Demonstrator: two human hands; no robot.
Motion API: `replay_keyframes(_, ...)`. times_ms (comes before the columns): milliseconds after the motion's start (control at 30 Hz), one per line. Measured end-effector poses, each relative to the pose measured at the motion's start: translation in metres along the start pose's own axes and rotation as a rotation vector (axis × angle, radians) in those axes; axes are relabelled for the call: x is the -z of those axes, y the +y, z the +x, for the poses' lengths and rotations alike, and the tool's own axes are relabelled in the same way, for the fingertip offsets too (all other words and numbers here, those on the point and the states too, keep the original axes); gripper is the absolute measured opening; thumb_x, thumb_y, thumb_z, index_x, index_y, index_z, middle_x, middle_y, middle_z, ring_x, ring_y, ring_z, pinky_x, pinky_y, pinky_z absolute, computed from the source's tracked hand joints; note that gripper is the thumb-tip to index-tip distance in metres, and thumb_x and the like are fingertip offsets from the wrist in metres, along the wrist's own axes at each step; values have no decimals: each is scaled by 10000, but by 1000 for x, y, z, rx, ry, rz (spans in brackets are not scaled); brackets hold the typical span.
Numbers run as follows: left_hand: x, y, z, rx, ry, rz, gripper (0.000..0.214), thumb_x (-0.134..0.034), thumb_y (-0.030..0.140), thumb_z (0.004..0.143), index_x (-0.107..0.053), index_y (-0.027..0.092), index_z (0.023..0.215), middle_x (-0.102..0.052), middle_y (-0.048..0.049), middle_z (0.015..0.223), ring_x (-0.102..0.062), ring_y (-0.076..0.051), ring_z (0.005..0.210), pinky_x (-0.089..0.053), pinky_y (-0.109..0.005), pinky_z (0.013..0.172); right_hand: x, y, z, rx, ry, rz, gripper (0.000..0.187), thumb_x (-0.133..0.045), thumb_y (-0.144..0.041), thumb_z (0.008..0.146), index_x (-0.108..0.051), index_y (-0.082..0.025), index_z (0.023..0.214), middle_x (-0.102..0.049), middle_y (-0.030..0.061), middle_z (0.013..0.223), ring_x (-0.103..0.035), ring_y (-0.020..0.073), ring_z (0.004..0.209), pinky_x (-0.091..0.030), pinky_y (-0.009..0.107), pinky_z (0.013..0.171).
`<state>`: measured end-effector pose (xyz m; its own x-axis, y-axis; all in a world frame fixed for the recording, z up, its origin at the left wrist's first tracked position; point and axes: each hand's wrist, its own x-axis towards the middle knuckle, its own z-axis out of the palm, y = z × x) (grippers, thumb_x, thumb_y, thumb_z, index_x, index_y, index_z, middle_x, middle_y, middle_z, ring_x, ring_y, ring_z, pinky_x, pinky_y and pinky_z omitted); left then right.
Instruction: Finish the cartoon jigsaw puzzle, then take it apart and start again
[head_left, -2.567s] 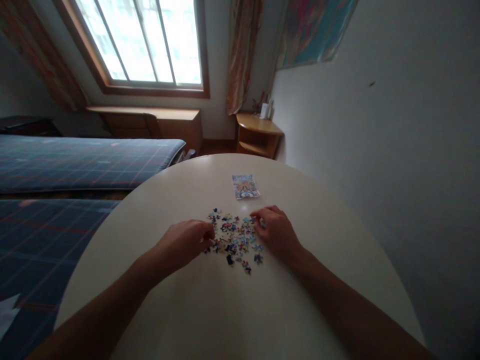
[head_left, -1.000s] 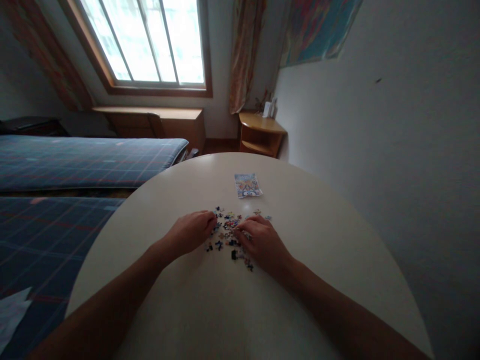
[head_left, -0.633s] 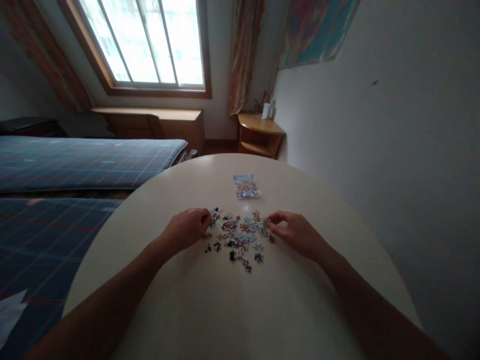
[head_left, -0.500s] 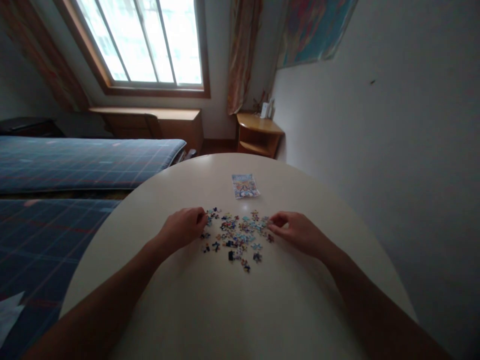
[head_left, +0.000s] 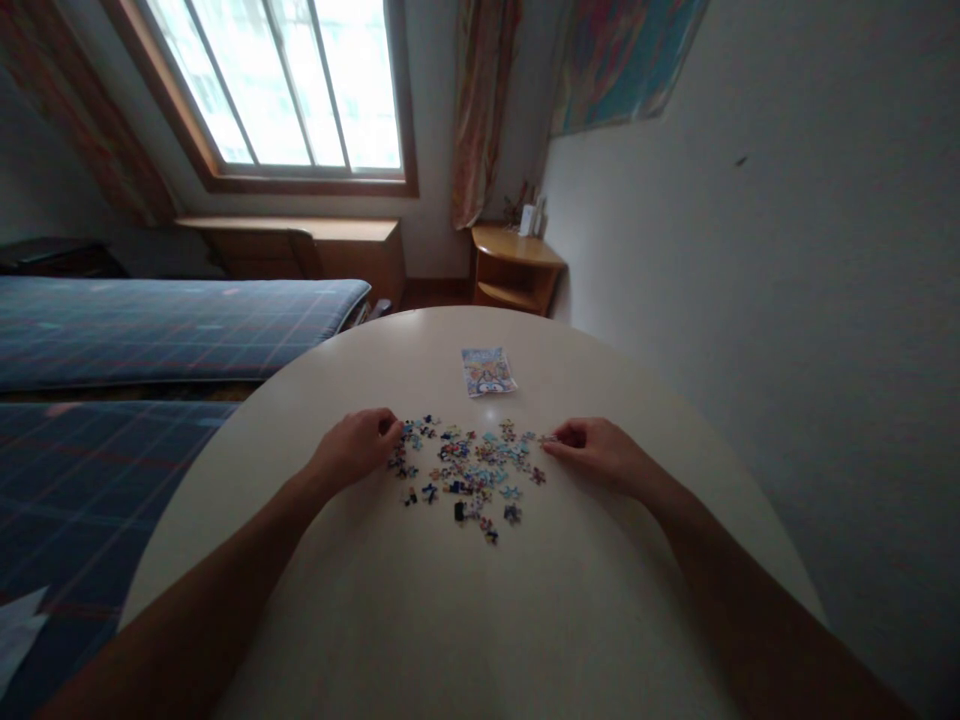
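Many small jigsaw puzzle pieces (head_left: pixel 480 470) lie spread in a loose patch on the round cream table (head_left: pixel 480 610). My left hand (head_left: pixel 358 445) is at the patch's left edge, fingers curled and thumb against them; whatever they may hold is hidden. At the opposite edge, my right hand (head_left: pixel 600 455) pinches a puzzle piece (head_left: pixel 551 440) between thumb and fingertips, low over the tabletop. Beyond the pieces lies a small printed picture sheet (head_left: pixel 488 372) with a cartoon figure on it.
Two beds with plaid mattresses (head_left: pixel 180 325) stand to the left of the table. A white wall (head_left: pixel 750 330) runs along the right. Behind are a wooden desk (head_left: pixel 337 230), a corner shelf (head_left: pixel 517 250) and a bright window (head_left: pixel 285 85).
My left hand has drawn back a little to the left, uncovering pieces at that edge. My right hand has shifted slightly right, a puzzle piece now showing at its fingertips.
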<state>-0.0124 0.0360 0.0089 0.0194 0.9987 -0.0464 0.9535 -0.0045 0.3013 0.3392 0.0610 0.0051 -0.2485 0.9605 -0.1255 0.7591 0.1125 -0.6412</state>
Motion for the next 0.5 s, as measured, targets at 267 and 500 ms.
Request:
replay_keyframes(267,-1,-8,5,-21,-41,-24,383,-408,429,920,-653,185,759,-713,-60,772,-637,-184,707,-403,-275,640,5,-1,-1,-5,-22,-22,331,-665,-466,780,-753,-153,844,-741,79,775,-642,189,688,-430,279,602)
replay_keyframes(500,4,-11,4,27,-65,49,356,-416,383,898,-636,181,705,-686,-66,732,-632,-189,695,-379,-273,616,8,-5,-3,-15,-1,-113,308,-556,-386,851,-754,-150,868,-758,92,823,-667,204,725,-456,296,654)
